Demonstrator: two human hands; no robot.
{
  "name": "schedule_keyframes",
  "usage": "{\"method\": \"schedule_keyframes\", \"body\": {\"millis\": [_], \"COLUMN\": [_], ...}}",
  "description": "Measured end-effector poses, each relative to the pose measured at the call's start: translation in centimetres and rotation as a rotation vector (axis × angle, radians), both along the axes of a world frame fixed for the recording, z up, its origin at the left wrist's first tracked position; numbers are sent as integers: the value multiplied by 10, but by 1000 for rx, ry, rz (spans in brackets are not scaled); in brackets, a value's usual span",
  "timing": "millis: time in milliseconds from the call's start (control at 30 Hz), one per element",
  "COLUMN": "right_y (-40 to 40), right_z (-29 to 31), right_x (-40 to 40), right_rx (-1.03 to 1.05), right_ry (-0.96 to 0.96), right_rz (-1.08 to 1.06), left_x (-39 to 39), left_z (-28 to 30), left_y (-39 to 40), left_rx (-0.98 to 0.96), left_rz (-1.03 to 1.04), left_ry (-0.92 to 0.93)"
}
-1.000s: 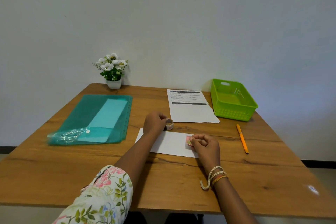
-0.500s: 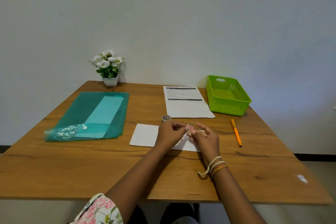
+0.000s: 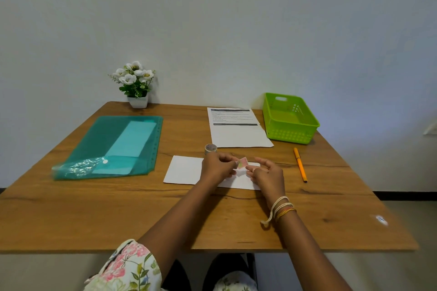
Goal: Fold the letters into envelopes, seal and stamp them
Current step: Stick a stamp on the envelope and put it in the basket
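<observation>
Pinching a pink stamp (image 3: 242, 163) between them, the left hand (image 3: 218, 166) and right hand (image 3: 267, 173) are hovering over the envelope (image 3: 183, 170); flimsy, likely sticky, best held by its edges.

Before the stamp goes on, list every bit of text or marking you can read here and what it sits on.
Nothing can be quoted as it reads.
Printed sheet: dark header bars and lines of print, too small and blurred to read.
Stamp pinched between left hand and right hand: pink and green design, no legible text.
Sticker on the table's near right corner: bluish mark, unreadable.
Envelope: blank where visible.
</observation>
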State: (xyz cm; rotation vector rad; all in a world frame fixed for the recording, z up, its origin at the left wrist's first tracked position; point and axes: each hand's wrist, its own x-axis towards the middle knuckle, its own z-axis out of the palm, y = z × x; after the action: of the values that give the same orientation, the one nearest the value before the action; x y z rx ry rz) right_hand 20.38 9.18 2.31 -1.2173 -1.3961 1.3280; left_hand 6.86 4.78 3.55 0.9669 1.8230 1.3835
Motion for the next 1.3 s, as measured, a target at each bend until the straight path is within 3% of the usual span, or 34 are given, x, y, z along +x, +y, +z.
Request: {"method": "schedule_keyframes", "body": {"millis": [167,300,667,1100,1300], "right_y": [4,14,27,43,45], "right_z": [17,24,21,7,6], "right_x": [9,11,21,9,7], "right_rx": [279,299,97,8,-3], "right_ry": [-338,-502,-435,-486,-526], "right_rz": [68,188,66,-90,-100], "left_x": [-2,4,11,24,28], "left_z": [9,19,5,-27,-31], "left_y": [6,15,25,14,11], "left_rx": [-80,-74,-25,-81,-69], "left_rz": [-199,-260,-266,-172,-173], "left_ry": [306,477,487,882,982]}}
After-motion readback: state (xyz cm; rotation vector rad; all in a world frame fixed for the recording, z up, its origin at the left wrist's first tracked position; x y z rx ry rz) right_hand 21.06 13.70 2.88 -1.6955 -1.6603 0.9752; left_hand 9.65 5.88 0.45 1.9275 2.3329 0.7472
